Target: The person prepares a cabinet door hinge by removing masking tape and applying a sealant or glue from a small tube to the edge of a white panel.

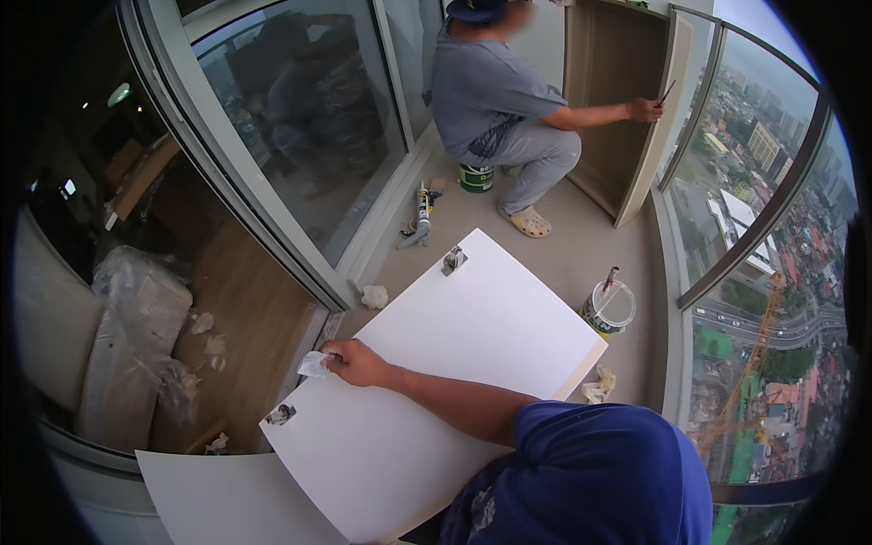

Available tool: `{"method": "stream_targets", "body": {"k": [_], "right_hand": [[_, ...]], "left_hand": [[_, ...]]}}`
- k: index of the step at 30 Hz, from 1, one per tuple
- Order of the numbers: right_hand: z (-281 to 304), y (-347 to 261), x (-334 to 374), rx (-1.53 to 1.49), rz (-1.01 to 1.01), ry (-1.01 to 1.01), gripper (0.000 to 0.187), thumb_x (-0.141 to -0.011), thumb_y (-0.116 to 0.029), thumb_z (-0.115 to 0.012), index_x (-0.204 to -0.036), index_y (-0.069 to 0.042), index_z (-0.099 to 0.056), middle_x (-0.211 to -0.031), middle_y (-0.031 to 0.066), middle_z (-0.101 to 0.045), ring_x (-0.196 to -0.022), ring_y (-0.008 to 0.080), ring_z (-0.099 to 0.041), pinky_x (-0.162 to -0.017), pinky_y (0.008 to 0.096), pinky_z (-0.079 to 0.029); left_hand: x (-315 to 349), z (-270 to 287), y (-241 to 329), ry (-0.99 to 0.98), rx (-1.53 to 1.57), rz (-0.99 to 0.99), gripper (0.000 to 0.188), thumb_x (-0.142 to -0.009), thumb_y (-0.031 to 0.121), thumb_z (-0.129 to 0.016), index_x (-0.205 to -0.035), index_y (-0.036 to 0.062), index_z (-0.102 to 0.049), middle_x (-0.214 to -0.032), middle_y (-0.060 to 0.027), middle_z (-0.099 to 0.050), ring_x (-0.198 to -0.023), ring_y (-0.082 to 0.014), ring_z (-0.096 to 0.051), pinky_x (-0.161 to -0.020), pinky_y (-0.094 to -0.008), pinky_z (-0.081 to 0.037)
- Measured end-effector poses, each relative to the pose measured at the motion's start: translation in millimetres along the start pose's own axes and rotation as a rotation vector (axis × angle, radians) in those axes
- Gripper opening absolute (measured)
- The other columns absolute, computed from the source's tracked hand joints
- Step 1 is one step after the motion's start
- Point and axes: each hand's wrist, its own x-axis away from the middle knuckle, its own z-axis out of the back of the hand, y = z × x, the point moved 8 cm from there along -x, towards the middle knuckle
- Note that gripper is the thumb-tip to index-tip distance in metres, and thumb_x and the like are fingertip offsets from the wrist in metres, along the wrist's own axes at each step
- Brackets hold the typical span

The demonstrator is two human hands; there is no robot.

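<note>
A white cabinet door (454,336) lies tilted in front of me, with two metal hinges (282,415) along its left edge. My right hand (356,363) reaches across it to that edge, between the hinges. The fingers are closed on a small white rag (314,364), which hangs partly over the edge; whether it is cloth or paper is hard to make out. My left hand is not in view. A second white panel (209,495) lies at the lower left, partly under the door.
Ahead, a co-worker (495,91) sits on a green bucket (475,179), brushing a tall cabinet (613,100). A paint can (613,307) with a brush stands right. A caulking gun (423,213) and crumpled rags (599,386) lie on the floor. Glass railing (745,154) runs along the right.
</note>
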Motion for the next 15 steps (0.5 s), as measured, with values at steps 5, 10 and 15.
{"method": "stream_targets", "body": {"k": [5,10,15], "right_hand": [[-8.4,5.0,-0.1,0.0,-0.043,-0.041,0.018,-0.095,-0.012,-0.07,-0.108,0.0,-0.067,-0.085,0.0209,-0.069,-0.076,0.0329,-0.068,-0.071,0.0416,-0.052],[-9.2,1.9,-0.4,0.025,-0.05,-0.04,0.017,-0.095,-0.012,-0.069,-0.106,0.001,-0.067,-0.082,0.0194,-0.067,-0.071,0.027,-0.064,-0.069,0.039,-0.052],[-15.6,1.8,1.1,0.026,-0.156,-0.096,0.02,-0.095,-0.014,-0.069,-0.109,-0.001,-0.07,-0.087,0.0218,-0.071,-0.074,0.0316,-0.067,-0.071,0.0405,-0.053]], "left_hand": [[2.2,40.4,-16.4,0.239,-0.017,-0.046,0.027,-0.102,0.024,-0.064,-0.103,-0.0023,-0.07,-0.095,-0.0242,-0.071,-0.083,-0.0437,-0.067,-0.075,-0.0526,-0.055],[20.7,74.2,-47.5,0.132,-0.079,0.197,0.029,-0.099,0.027,-0.067,-0.105,-0.0018,-0.07,-0.099,-0.0242,-0.072,-0.088,-0.0431,-0.068,-0.078,-0.0536,-0.055],[71.5,-24.0,-155.1,0.013,-0.044,-0.011,0.036,-0.107,0.036,-0.051,-0.102,0.0084,-0.073,-0.095,-0.0258,-0.071,-0.084,-0.0474,-0.066,-0.073,-0.0586,-0.054]]}}
